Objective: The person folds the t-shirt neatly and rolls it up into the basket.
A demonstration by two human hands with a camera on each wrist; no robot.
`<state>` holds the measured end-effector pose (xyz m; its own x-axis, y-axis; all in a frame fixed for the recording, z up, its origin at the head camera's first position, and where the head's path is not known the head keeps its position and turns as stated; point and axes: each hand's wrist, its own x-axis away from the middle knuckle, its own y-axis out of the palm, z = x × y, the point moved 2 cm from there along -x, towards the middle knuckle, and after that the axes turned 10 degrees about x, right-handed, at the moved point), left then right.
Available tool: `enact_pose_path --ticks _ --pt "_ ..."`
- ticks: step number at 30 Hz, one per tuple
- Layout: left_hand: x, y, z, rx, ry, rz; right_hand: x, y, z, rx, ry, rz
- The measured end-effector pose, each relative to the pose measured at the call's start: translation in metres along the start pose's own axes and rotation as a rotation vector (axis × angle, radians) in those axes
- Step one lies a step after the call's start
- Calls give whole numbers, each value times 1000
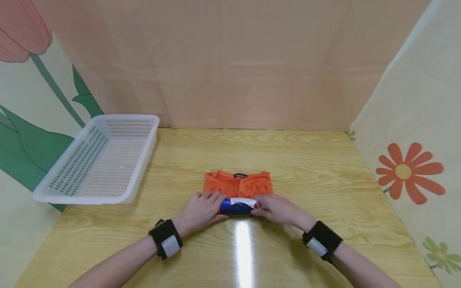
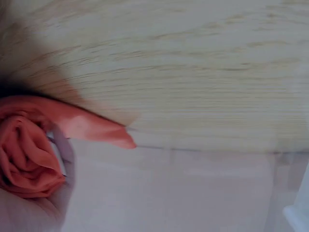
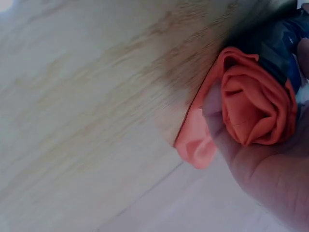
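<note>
An orange shirt [image 1: 225,185], its neck label showing at the far edge, lies partly rolled up on the table. The near part forms a tight roll [image 1: 239,207] with a glossy blue and white print outward. My left hand [image 1: 202,211] grips the left end of this roll, fingers over the top and thumb on the near side. At the other end, my right hand [image 1: 281,209] holds the roll between thumb and fingers. Both wrist views show spiral cloth ends, the left coil [image 2: 29,157] and the right coil [image 3: 258,106], with a flat strip of shirt extending beyond.
A white perforated plastic basket [image 1: 153,136] stands at the left of the wooden table [image 1: 302,160]. Behind the table hangs a plain pinkish-brown sheet [image 1: 230,68]. Flower-printed cloth [image 1: 410,120] borders the right side, with similar cloth on the left.
</note>
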<state>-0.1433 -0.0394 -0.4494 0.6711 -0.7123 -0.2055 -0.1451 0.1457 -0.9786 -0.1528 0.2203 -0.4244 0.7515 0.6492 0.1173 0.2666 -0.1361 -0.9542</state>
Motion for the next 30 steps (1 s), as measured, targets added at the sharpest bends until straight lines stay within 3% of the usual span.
enact_pose_path --ticks 4,8,13,20,24,27,30 --pt "-2 0 -3 100 12 -48 5 6 -5 202 17 102" --pt "-4 -2 -6 228 -29 -104 11 12 -11 332 10 216" --pt "-6 -5 -8 330 -89 -164 13 15 -14 353 16 273" --pt "-8 -9 -10 452 -174 -204 12 15 -14 336 67 253" --pt "-8 -7 -9 416 -194 -203 11 16 -13 345 58 251" --pt "-7 -4 -8 303 -169 -156 8 16 -11 302 24 244" --pt "-4 -1 -6 171 -102 -74 6 13 -7 220 -4 206"
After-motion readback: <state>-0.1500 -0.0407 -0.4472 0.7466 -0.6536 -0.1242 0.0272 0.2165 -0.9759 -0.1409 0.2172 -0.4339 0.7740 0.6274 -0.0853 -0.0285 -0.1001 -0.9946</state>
